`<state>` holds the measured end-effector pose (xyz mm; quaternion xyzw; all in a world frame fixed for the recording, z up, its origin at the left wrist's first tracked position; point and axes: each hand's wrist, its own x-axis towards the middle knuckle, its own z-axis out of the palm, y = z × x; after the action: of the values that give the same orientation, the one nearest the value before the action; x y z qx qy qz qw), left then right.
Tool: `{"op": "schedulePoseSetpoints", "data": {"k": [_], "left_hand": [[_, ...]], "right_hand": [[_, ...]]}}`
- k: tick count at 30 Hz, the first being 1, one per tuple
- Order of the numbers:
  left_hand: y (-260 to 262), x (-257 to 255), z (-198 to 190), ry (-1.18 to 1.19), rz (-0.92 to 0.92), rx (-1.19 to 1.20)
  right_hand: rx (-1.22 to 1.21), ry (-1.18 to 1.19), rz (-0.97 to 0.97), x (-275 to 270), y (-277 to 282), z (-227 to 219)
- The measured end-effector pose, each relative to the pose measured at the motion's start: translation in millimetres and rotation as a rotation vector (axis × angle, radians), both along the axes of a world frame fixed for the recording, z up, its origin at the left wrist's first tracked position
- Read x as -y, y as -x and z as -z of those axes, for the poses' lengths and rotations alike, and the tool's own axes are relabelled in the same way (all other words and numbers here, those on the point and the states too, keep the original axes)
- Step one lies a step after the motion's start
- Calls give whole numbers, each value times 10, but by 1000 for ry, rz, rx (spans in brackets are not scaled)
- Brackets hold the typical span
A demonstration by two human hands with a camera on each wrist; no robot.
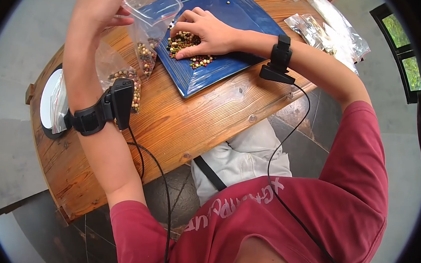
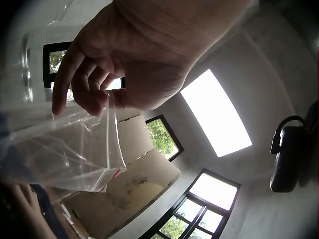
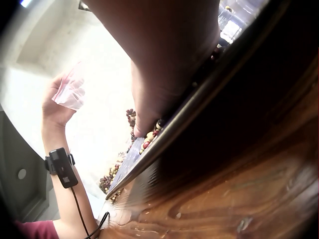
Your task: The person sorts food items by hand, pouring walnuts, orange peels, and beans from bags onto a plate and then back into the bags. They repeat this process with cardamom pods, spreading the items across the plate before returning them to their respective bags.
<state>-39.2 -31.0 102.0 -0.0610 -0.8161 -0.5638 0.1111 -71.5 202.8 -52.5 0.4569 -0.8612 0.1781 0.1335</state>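
Note:
Raised at the top left, my left hand (image 1: pixel 98 10) pinches the upper edge of a clear zip bag (image 2: pixel 65 149). This bag (image 1: pixel 142 34) hangs over the left corner of a blue square plate (image 1: pixel 217 80), with small multicoloured balls that look like beads in its bottom. On the plate lies a heap of the same beads (image 1: pixel 201 61). My right hand (image 1: pixel 209 35) rests at the heap, thumb and fingers spread around it. In the right wrist view, the right thumb (image 3: pixel 144 117) touches down among beads near the plate's rim.
Another clear bag with beads (image 1: pixel 133 85) lies left of the plate. Further left sits a white round dish with a dark rim (image 1: pixel 49 100). Several clear plastic bags (image 1: pixel 330 32) lie at the table's right. One stray bead (image 1: pixel 228 2) is near the plate's far side.

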Motion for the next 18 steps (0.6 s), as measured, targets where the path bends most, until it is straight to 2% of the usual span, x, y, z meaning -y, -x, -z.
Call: {"op": "schedulePoseSetpoints", "data": {"k": [8, 14, 18], "left_hand": [[11, 31, -11, 52, -11, 28], [-46, -74, 27, 79, 88, 62], [-46, -175, 27, 96, 90, 143]], "right_hand": [[140, 24, -77, 1, -39, -24], [55, 64, -121, 27, -35, -24], [-35, -41, -136, 41, -34, -106]]}}
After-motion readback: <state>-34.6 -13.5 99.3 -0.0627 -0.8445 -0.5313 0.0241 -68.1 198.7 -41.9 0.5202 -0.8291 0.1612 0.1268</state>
